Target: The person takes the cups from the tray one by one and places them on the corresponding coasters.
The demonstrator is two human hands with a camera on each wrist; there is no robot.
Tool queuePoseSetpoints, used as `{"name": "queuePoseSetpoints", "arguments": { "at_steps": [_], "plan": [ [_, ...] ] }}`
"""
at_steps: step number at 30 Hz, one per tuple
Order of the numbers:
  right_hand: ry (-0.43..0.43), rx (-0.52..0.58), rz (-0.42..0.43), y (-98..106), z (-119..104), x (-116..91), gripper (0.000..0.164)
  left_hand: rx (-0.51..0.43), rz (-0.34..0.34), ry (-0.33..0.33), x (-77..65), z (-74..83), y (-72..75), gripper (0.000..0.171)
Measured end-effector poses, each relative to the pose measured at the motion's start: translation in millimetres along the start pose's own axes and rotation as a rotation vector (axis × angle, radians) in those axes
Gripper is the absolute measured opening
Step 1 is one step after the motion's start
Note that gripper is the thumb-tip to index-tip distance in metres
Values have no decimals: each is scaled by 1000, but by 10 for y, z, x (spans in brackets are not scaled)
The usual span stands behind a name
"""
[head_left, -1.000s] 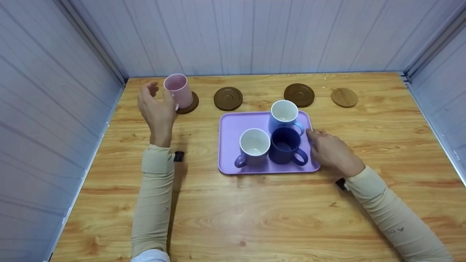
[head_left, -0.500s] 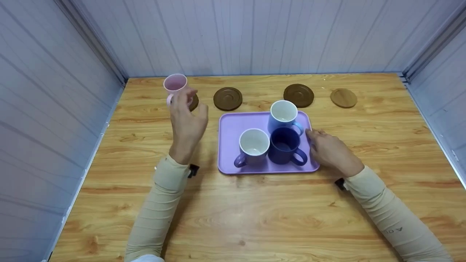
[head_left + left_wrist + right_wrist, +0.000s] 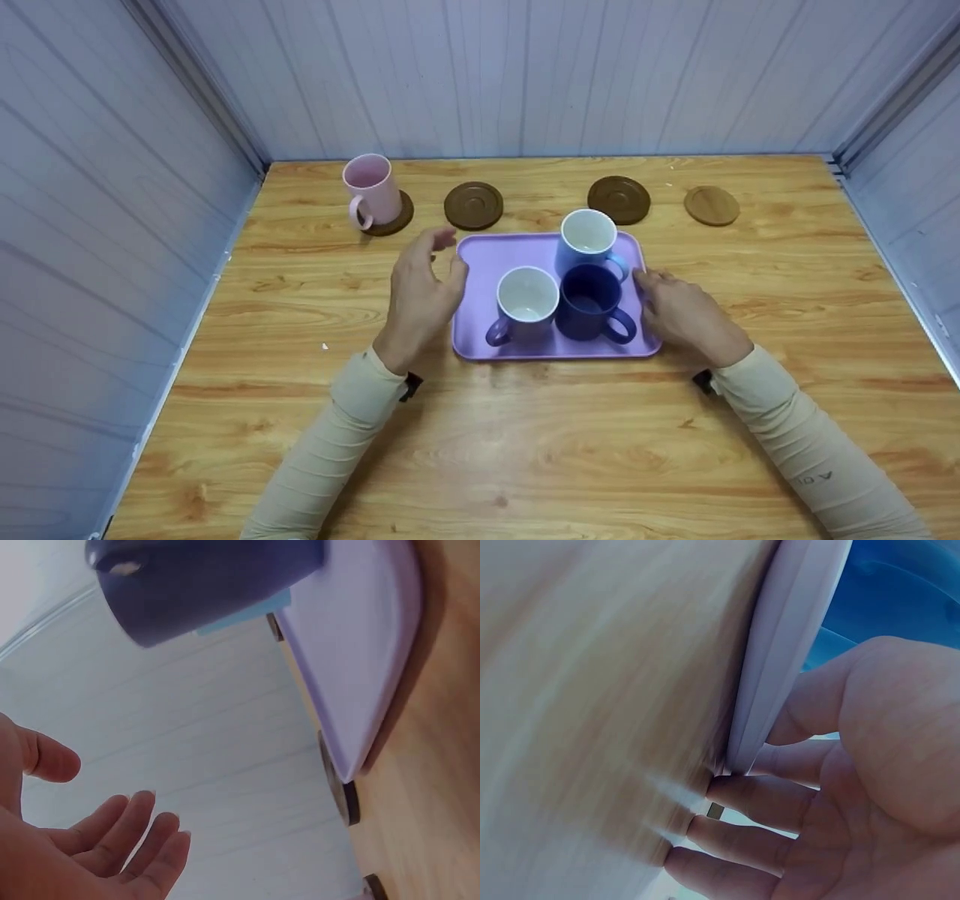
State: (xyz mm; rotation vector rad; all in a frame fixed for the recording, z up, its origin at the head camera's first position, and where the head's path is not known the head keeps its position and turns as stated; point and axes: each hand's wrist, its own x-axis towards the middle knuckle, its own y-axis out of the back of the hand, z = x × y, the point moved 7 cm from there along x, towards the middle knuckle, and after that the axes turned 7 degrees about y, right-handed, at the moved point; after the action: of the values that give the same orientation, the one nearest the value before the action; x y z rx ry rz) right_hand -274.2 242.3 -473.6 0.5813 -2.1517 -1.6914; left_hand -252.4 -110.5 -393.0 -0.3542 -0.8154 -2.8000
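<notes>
My left hand (image 3: 424,296), fingers parted and holding nothing, hovers by the left edge of the lilac tray (image 3: 480,251). In the left wrist view its loosely bent fingers (image 3: 127,840) are apart from the purple mug (image 3: 202,592). At the tray's right edge, my right hand (image 3: 686,315) pinches the rim (image 3: 780,652), thumb on the inner side, other fingertips on the table. On the tray stand the white-lined purple mug, a dark blue mug (image 3: 589,307) and a light blue mug (image 3: 587,240), all upright.
A pink mug (image 3: 375,195) stands on a brown coaster (image 3: 405,214) at the back left. Along the back lie two dark coasters, one left (image 3: 473,205) and one right (image 3: 619,199), and a lighter wooden coaster (image 3: 712,205). Panel walls enclose the table's back and sides.
My left hand has moved away from the pink mug, right and toward me, to the tray's left edge. The pink mug stays on its coaster. My right hand keeps its place at the tray.
</notes>
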Motion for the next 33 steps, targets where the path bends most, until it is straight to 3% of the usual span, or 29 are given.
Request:
{"name": "queuePoseSetpoints", "arguments": {
  "at_steps": [12, 20, 33],
  "plan": [
    [11, 0, 19, -15, -5, -20, 51, -46, -176, 34, -354, -116, -305, 28],
    [7, 6, 4, -9, -14, -22, 52, -94, -281, 120, -555, -191, -399, 25],
    [3, 4, -2, 9, 1, -5, 51, -157, -356, 135, -683, -177, -471, 10]
  ]
}}
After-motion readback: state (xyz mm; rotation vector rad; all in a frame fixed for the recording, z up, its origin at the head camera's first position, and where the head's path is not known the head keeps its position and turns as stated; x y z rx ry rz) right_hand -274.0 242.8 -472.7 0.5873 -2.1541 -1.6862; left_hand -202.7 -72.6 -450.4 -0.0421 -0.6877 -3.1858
